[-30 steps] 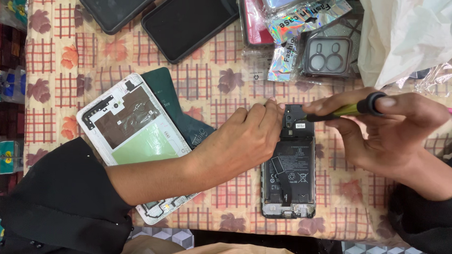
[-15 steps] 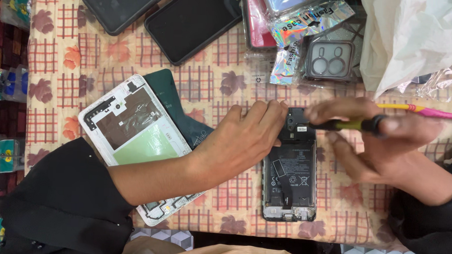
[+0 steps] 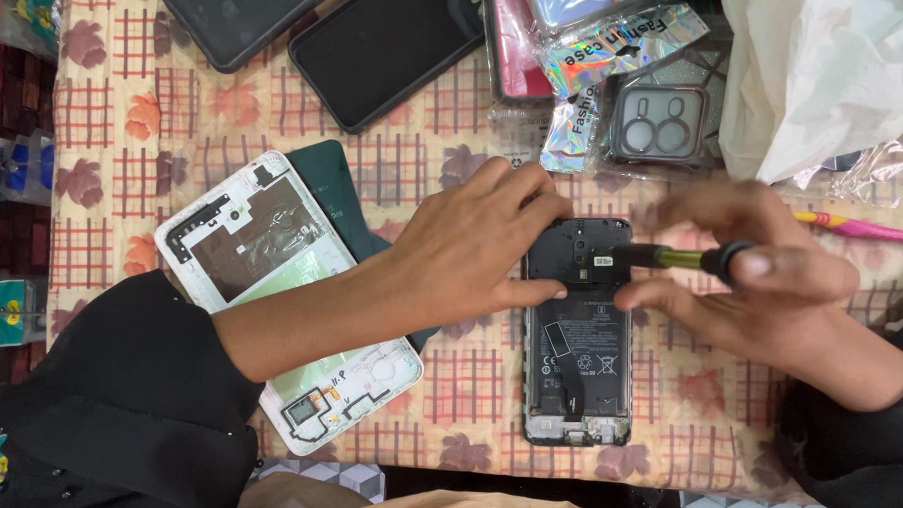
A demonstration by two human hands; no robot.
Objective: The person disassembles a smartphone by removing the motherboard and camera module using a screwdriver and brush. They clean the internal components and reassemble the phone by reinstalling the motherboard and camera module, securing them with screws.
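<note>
Left hand (image 3: 477,247) flat on the table, fingers (image 3: 534,192) slightly spread and pressing down on the top left corner of the opened phone (image 3: 579,334), thumb (image 3: 545,292) laid across its left edge. Holding it steady, nothing pinched. Opened phone lying back-off, battery and circuit parts showing, lengthwise away from the fingertips toward the near table edge.

Right hand (image 3: 760,295) curled around a screwdriver (image 3: 671,258), fingers pressed together along its dark handle with a fingertip capping the end; upper fingers blurred. Tip resting on the phone's upper section, just right of the left fingertips, shaft lying nearly level across the phone.

Under the left forearm, a white phone frame (image 3: 271,278) lying face down on a dark green cover (image 3: 319,184). Beyond the left knuckles, two black phone cases (image 3: 379,41) on the patterned tablecloth (image 3: 116,122). Beyond the right fingers, a clear camera-lens case (image 3: 659,121), shiny packets (image 3: 619,45), and a white plastic bag (image 3: 828,77). Pink stick (image 3: 863,228) just past the right knuckles.
</note>
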